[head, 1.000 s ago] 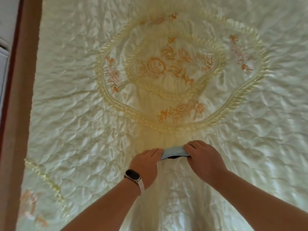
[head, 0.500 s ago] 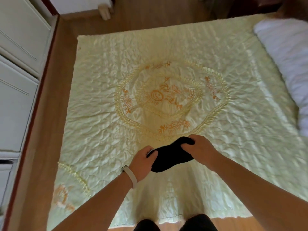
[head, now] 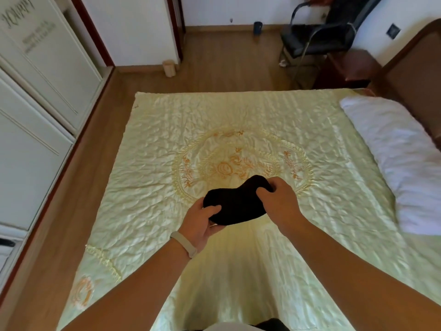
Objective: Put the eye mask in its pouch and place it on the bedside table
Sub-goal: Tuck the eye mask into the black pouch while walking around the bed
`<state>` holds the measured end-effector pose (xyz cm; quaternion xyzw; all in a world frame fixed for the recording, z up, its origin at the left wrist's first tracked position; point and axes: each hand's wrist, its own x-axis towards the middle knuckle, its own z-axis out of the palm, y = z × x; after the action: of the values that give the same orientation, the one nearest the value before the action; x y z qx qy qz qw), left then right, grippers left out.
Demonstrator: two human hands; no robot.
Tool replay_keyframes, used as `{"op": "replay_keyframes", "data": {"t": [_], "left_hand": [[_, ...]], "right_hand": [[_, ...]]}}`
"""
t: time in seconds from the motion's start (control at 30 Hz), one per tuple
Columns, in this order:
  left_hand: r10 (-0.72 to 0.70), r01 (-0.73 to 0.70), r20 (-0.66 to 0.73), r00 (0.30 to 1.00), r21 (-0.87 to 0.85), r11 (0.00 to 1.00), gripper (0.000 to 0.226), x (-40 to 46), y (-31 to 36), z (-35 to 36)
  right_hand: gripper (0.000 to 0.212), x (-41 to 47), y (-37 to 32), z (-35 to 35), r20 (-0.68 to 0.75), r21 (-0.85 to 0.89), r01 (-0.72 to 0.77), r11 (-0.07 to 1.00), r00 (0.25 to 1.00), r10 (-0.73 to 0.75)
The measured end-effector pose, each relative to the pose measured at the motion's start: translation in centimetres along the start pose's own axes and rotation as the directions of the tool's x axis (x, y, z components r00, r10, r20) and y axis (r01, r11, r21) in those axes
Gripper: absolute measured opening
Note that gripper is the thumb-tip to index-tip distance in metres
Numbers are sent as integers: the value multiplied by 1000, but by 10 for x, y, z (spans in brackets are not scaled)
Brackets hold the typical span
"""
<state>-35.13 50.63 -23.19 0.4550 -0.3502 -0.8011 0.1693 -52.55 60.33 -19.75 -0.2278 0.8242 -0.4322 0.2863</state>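
While both hands, left (head: 199, 223) and right (head: 279, 199), grip the black pouch (head: 235, 203), its contents stay hidden.

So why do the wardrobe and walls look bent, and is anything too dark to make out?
Head view: the wide-angle lens bows the wardrobe and bed edges; the black eye mask is a detail-less dark patch; sunlight puts sheen on the quilted bedspread; the pillow looks slightly smeared.

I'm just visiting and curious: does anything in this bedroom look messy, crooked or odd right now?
Nothing much. The quilted bedspread is wrinkled but lies flat, and the pillow sits along the headboard side. Both hands, left hand and right hand, hold a black pouch above the bed. Nothing looks spilled or damaged.
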Motion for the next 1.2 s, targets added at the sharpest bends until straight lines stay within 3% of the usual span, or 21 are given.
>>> {"op": "replay_keyframes", "data": {"t": [0.1,0.23,0.43,0.57,0.8,0.97,1.2], "left_hand": [[52,-46,73,996,-83,995,35,-11,6,6],[89,-81,115,989,-75,994,37,-21,13,21],[114,-94,196,974,-107,990,42,-21,27,47],[161,-127,214,963,-165,978,47,-21,29,64],[248,-219,150,957,-184,958,44,-22,21,82],[235,-233,0,972,-112,966,44,-28,8,94],[237,-251,-154,959,-81,965,37,-53,8,86]], "right_hand": [[9,-9,-13,-6,11,-162,205,965,978,-206],[7,-19,-29,-5,51,-246,407,880,912,-407],[19,-29,-39,2,106,-342,515,786,852,-512],[26,-29,-40,-1,254,-443,608,659,790,-558],[30,-20,-20,-26,428,-372,802,467,595,-681],[44,-6,-8,-47,546,-275,843,462,533,-647],[31,2,-21,-55,563,-171,911,374,402,-722]]}}
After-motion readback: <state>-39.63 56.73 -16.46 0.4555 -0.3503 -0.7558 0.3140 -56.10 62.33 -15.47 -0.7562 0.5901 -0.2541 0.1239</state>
